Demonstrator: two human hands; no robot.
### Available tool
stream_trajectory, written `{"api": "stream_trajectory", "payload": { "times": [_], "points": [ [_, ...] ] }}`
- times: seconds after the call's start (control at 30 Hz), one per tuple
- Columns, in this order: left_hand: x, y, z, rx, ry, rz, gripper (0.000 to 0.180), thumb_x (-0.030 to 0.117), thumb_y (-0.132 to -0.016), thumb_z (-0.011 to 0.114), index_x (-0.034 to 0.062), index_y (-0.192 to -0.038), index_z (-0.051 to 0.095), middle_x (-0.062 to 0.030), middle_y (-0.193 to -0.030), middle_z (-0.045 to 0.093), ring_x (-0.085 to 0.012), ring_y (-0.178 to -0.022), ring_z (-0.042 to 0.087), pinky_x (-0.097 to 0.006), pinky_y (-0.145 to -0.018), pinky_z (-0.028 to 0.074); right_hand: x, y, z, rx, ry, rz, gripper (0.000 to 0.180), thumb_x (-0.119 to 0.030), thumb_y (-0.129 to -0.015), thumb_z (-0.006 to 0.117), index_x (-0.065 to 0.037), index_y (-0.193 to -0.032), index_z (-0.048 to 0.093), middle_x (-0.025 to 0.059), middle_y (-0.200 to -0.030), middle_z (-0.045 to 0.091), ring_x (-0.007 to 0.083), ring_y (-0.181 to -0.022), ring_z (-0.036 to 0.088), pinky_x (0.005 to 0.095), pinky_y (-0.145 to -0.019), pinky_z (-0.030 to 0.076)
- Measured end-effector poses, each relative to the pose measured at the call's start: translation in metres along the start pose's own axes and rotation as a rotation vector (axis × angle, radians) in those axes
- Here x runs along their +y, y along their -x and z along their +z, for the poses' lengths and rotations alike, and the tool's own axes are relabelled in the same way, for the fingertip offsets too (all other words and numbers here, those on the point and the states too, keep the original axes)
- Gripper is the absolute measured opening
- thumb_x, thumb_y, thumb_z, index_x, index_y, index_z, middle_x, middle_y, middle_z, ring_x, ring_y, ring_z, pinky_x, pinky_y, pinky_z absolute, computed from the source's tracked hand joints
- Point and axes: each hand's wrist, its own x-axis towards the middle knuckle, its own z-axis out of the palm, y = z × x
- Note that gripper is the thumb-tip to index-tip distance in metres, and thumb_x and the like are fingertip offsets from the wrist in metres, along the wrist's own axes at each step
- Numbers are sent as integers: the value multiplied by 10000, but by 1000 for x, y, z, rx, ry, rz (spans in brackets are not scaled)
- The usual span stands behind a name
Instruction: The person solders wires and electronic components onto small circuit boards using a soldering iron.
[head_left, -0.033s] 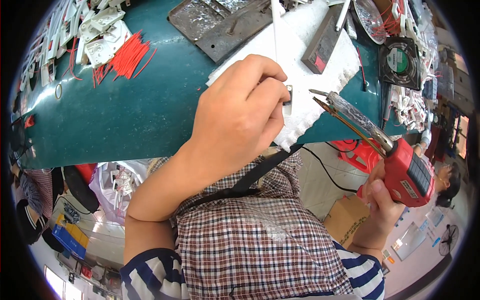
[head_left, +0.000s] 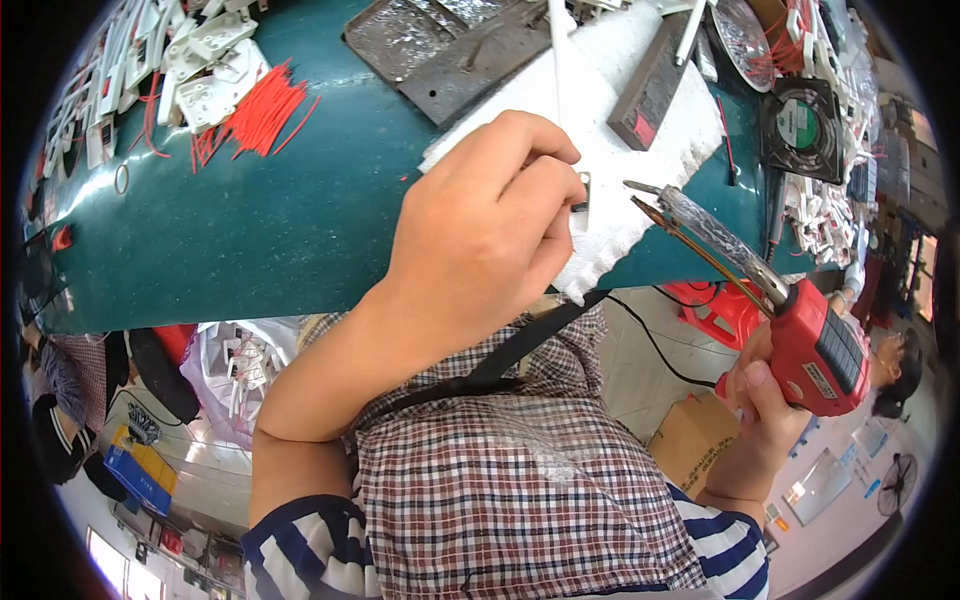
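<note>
In my right hand point(head_left: 765, 395) is a red soldering gun point(head_left: 825, 345), gripped by its handle. Its metal barrel and thin brown feed tube point up and left, and the tip point(head_left: 640, 187) stops short of my left fingers. My left hand point(head_left: 490, 210) is bent over a white foam pad point(head_left: 605, 245), fingers curled together on a small white plastic part point(head_left: 581, 215) with a dark piece and a shiny spot on it. My fingers hide most of that part. A thin white strip point(head_left: 558, 65) runs away from behind the hand.
Dark metal plates point(head_left: 455, 65) and a dark block point(head_left: 655, 90) lie on the far side. Cut red wires point(head_left: 265, 112) and white plastic housings point(head_left: 215, 85) are piled at left. A small black fan point(head_left: 802, 128) stands at right. A person point(head_left: 890, 360) is at the right edge.
The whole view has shifted very slightly. Both hands and the soldering gun keep the same pose.
</note>
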Motion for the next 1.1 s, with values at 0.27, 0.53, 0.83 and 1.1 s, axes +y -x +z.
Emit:
{"api": "stream_trajectory", "payload": {
  "times": [0.27, 0.53, 0.83, 1.1],
  "points": [
    [-21, -1, -75, 109, -530, -366, 139, 87, -785, 682, 68, -907, 619, -93, -874, 582, -241, -771, 608, -345, -673, 494, 3, -2, 1, -174, -9, -140, 395, -89, -803, 635, 86, -1096, 436, 67, -636, 463, 56, -358, 337, 208, -334, 327],
    [-48, 6, -90, 35, -620, -656, 168, 193, -852, 682, 43, -903, 625, -78, -853, 593, -223, -770, 601, -350, -702, 466, 6, 1, 5, -136, -21, -154, 344, -62, -800, 618, 69, -1066, 444, 51, -626, 447, 55, -370, 341, 199, -346, 339],
    [14, 2, -50, 68, -224, -471, 83, 101, -838, 685, 61, -851, 614, -65, -851, 611, -206, -598, 599, -277, -555, 463, 9, 3, -3, -155, -10, -106, 658, -67, -790, 638, 43, -1340, 292, 74, -672, 455, 62, -397, 356, 209, -345, 366],
    [21, 11, -5, -66, -89, -179, 150, -12, -752, 725, 39, -866, 641, -44, -802, 582, -162, -684, 612, -266, -568, 490, 2, 6, -3, -221, 13, -25, 626, -64, -775, 671, 46, -1306, 358, 99, -718, 502, 84, -414, 403, 221, -351, 385]
  ]
}}
